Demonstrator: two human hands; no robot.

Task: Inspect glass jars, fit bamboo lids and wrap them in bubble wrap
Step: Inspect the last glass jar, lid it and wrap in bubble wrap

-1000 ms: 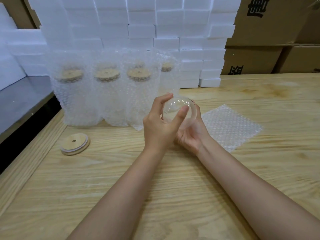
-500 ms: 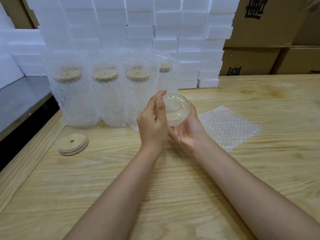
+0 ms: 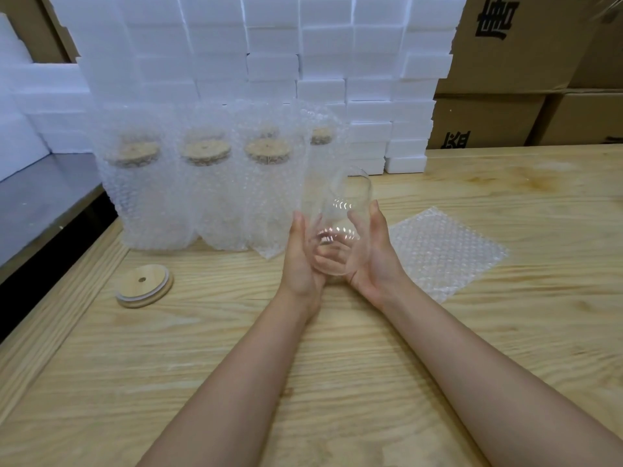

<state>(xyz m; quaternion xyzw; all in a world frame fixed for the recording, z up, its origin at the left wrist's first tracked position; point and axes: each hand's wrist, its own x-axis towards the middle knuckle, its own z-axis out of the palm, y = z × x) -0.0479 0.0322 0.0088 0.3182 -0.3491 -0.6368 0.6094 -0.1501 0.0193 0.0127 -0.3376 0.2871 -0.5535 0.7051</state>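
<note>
Clear glass jar (image 3: 338, 214), left hand (image 3: 301, 261) and right hand (image 3: 375, 256) both curled round its base, long axis tilted away (mouth uppermost).

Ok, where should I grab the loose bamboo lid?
By its rim, from above: the bamboo lid lies flat on the table, so only the round edge offers opposing sides. The left hand is nearer, though it and the right hand hold the glass jar.
</note>
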